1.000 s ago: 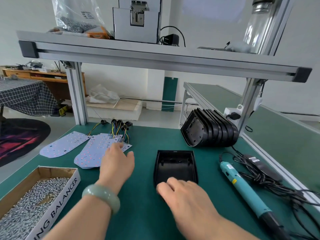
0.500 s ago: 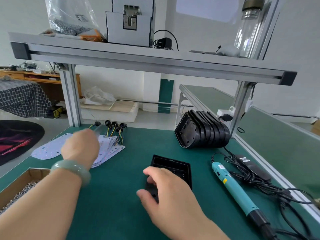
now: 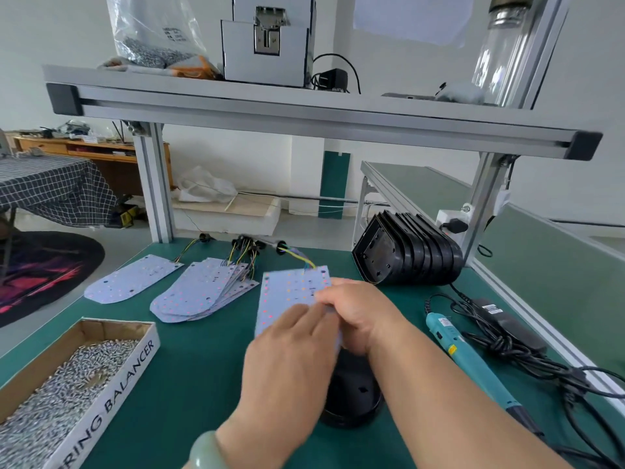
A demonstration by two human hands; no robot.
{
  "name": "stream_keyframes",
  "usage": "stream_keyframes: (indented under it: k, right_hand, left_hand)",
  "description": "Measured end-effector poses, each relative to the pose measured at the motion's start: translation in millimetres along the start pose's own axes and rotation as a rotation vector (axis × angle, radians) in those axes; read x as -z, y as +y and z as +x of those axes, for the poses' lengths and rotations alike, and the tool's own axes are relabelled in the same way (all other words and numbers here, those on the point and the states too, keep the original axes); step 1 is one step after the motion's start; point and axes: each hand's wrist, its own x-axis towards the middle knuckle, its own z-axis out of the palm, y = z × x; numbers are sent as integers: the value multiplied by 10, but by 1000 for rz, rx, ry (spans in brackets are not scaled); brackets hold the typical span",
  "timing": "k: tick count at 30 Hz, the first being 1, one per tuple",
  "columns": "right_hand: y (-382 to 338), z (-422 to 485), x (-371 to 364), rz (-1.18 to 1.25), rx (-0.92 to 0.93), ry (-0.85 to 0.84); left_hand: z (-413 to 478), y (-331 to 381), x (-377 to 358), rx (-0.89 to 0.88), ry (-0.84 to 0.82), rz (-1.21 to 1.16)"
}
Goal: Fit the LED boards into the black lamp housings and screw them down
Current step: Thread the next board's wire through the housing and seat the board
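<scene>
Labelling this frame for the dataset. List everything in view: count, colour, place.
lamp housing: one, black, on the mat, near centre, partly hidden
LED board: one, pale with coloured wires, held over it
board stack: several fanned, pale, back left of centre
single board: one, pale, far left
nested housings: several, black, back right
screwdriver: one, teal, on the mat, right
cables: tangled, black, far right
screw box: one, cardboard, near left, full of silver screws
shelf: clear bag, grey box, glass bottle
left hand: on the board, grip blurred, green bracelet
right hand: grips the board's right edge
</scene>
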Motion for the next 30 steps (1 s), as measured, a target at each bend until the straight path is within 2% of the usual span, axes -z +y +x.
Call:
stream_keyframes:
  k: [2, 5, 8, 10, 12, 15, 19, 22, 24, 26, 28, 30]
  right_hand:
    - [34, -19, 110, -65, 149, 18]
    - [33, -147, 312, -233, 354, 29]
    - [81, -251, 474, -452, 532, 124]
    - [149, -314, 523, -558, 633, 146]
    - [223, -386, 522, -578, 694, 101]
    - [296, -472, 471, -600, 740, -34]
    - [327, -507, 468, -638, 766, -138]
    - [325, -534, 483, -594, 756, -198]
    - [325, -551, 470, -535, 718, -242]
    - [339, -538, 452, -539, 723, -204]
    - [377, -517, 428, -554, 723, -162]
    - [413, -510, 393, -531, 703, -134]
  left_hand:
    - [-38, -12, -45, -11, -27, -209]
    - [-45, -120, -29, 227, 147, -583]
    - [8, -389, -63, 515, 308, -679]
    - [63, -564, -130, 667, 329, -702]
    - [162, -705, -211, 732, 301, -661]
    - [429, -862, -303, 721, 180, -578]
    - [851, -984, -424, 567, -105, -415]
    - [1059, -1014, -481, 477, -198, -314]
    - [1113, -1057, -481, 495, -72, -245]
    - [1141, -1130, -376, 582, 224, -267]
    - [1194, -1175, -201, 568, 476, -408]
    - [1269, -1173, 36, 513, 618, -646]
